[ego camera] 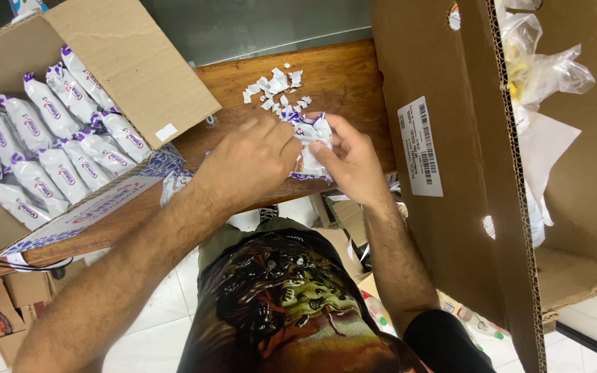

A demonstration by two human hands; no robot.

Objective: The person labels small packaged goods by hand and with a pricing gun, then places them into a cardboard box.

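Head view, looking straight down: both hands closed on one small white-and-purple sachet [310, 146], held just above the near edge of the wooden counter [343, 76], about midway along it. Left hand [249, 164] curled over the sachet's left side, fingers pinched tight on it; right hand [354, 160] gripping the right side, thumb pressed on the face of the packet near its top seal. Neither hand open, nothing else in either. Just beyond, toward the far edge, a scatter of torn white scraps [276, 90] lying on the bare wood. At the left end of the counter, an open cardboard carton [136, 65] packed with rows of matching sachets [50, 148], flap folded back. At the right, a tall corrugated box [450, 173] with a barcode label [421, 146], crumpled clear plastic wrap [544, 65] inside. Below the counter edge, a tiled floor [157, 304] and more cardboard. Sachet judged light, soft and crinkly, likely a slick film; best pinched at the crimped seal ends, not squeezed at the filled middle.
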